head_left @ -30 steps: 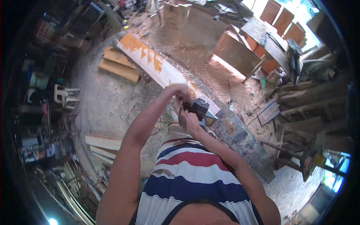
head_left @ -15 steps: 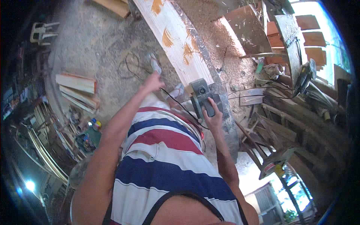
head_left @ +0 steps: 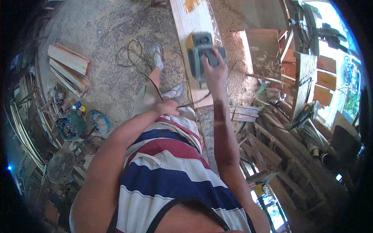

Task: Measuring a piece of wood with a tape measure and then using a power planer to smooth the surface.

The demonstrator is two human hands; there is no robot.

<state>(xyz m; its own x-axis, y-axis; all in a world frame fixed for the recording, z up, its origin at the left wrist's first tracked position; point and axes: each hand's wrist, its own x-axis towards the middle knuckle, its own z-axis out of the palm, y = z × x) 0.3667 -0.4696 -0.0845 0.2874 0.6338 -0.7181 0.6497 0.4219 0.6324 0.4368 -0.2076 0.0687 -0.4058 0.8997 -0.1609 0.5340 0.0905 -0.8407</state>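
My right hand (head_left: 215, 72) grips the handle of a dark electric hand planer (head_left: 195, 60), which sits on a long pale plank (head_left: 202, 99). Part of its body looks slightly blurred. The plank runs away from me, with its near end close to my waist; brown patches mark its far surface. In front of my shorts, my left hand (head_left: 168, 107) is closed around the planer's black power cord (head_left: 194, 103). From there the cord runs one way to the planer and the other way down to loose coils on the floor.
Shavings cover the floor around my sandalled feet. At left lie several stacked boards (head_left: 70, 60), a dark green bin (head_left: 71, 125) and a blue basin (head_left: 98, 121). Wooden frames (head_left: 274, 143) and offcuts crowd the right, beside a standing power tool (head_left: 309, 112).
My right hand has pushed the planer forward along the plank, away from its near end. My left hand, still on the cord, is now closer to my waist. The view has shifted.
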